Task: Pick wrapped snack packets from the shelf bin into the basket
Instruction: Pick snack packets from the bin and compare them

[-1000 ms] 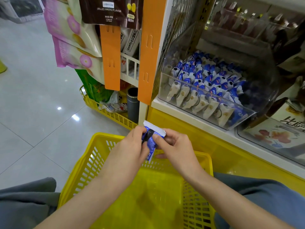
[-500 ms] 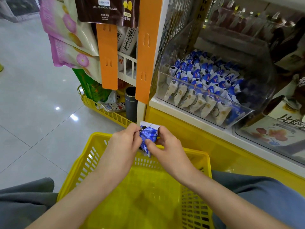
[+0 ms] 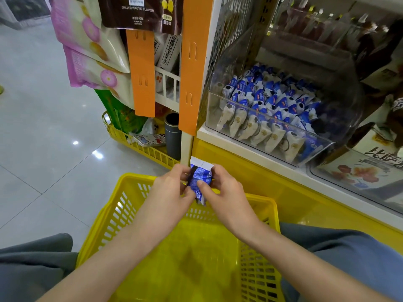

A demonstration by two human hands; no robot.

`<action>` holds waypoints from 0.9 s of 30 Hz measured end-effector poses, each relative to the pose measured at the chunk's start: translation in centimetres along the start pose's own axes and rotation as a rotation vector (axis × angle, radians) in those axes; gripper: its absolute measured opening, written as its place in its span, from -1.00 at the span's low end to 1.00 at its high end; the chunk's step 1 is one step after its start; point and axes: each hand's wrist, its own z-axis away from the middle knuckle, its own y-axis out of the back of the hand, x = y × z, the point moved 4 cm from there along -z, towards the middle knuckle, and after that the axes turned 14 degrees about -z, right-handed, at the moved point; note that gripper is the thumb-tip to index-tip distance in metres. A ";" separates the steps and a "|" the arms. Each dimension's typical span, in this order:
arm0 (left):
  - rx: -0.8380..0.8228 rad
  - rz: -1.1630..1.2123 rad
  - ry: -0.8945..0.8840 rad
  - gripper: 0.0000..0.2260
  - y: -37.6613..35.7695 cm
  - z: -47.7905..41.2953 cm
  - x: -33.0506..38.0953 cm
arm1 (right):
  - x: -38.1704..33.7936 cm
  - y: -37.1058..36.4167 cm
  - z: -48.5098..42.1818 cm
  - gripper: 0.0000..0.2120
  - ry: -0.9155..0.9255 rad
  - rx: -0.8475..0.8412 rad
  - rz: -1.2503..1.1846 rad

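The fingers of both hands pinch one snack packet between them. The thumb of the right hand presses on the blue front of the packet, and its other fingers are curled at the right edge. The left hand grips the left edge with its thumb and curled fingertips. The packet is blue and white, with a white crimped seal at its far end, and it stands nearly upright. It is held in the air just above the far rim of the yellow basket, not inside it.

The basket sits near the person, between two knees in grey trousers. Both forearms reach over it from the near side.

Far and to the right of the hands, a clear shelf bin stands on a white shelf above a yellow base. The bin holds many similar packets, blue and white, standing in close rows and leaning. Further right is a second clear bin with printed packs inside.

To the left of the shelf bin, two orange strips hang down, with pink snack bags and a brown bag beside them. Below these, a second yellow basket stands on the grey tiled floor, next to a grey cylinder.
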 end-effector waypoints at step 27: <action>-0.097 0.711 0.360 -0.82 1.0 -0.5 -0.2 | -1.3 0.1 -0.3 -0.64 -0.032 -0.127 -0.103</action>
